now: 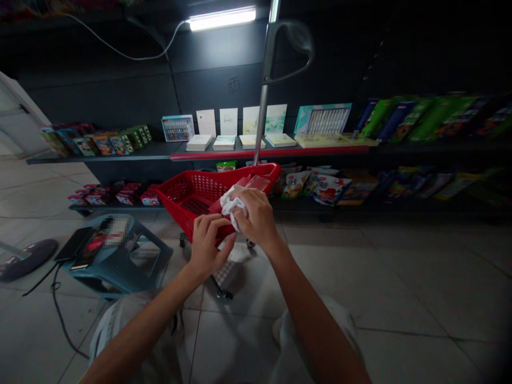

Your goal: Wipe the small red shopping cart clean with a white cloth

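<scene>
A red plastic shopping basket (188, 194) on small wheels stands on the tiled floor just in front of me, with a tall grey pull handle (264, 101) rising from its far end. My right hand (258, 216) is closed on a crumpled white cloth (231, 204) and presses it against the basket's near rim. Beside it, my left hand (206, 240) grips that same near rim, fingers curled round the red edge. My knees show at the bottom of the view.
A teal plastic stool (128, 256) at left carries a dark phone (74, 244) and some small items. A fan base (28, 258) with a black cable lies beside it. Dark shelves (272, 153) along the wall hold notebooks, paint sets and toy boxes.
</scene>
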The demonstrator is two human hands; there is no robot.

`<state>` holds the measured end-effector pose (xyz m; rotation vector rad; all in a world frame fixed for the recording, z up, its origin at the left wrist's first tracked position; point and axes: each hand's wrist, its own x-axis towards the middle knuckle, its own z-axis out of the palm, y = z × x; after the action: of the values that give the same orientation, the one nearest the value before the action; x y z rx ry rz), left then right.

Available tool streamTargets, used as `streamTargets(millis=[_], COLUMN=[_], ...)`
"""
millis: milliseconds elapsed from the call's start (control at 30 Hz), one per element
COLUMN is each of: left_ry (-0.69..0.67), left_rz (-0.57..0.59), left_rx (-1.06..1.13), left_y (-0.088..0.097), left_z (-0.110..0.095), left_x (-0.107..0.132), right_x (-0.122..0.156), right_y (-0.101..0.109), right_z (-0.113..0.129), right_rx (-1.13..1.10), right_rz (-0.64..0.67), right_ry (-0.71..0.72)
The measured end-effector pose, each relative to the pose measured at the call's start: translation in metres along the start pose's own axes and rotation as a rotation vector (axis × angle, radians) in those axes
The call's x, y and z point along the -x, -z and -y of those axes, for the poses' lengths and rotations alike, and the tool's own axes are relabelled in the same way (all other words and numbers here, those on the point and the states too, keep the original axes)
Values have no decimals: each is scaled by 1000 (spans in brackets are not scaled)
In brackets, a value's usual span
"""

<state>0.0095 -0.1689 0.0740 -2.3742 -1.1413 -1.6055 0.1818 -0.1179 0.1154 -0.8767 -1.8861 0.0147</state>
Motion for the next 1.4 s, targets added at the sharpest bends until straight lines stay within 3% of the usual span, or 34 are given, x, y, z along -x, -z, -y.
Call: streamTargets(millis=[433,700,833,1067,1400], left_ry=[125,148,152,123,19], left_rz=[-49,-72,-3,-45,-1], left_rx=[132,163,230,255,207], left_y=[18,44,57,67,72], left_z=[25,57,77,100,118], left_x=[-8,-3,0,5,8], right_x=[-2,-2,0,11,25], right_y=[-4,-15,-11,16,26], right_z=[-5,-6,-30,-86,-107], right_rx=[-37,-7,68,181,240], right_rz=[16,11,-47,-156,-297], right_ry=[38,60,4,-142,-158])
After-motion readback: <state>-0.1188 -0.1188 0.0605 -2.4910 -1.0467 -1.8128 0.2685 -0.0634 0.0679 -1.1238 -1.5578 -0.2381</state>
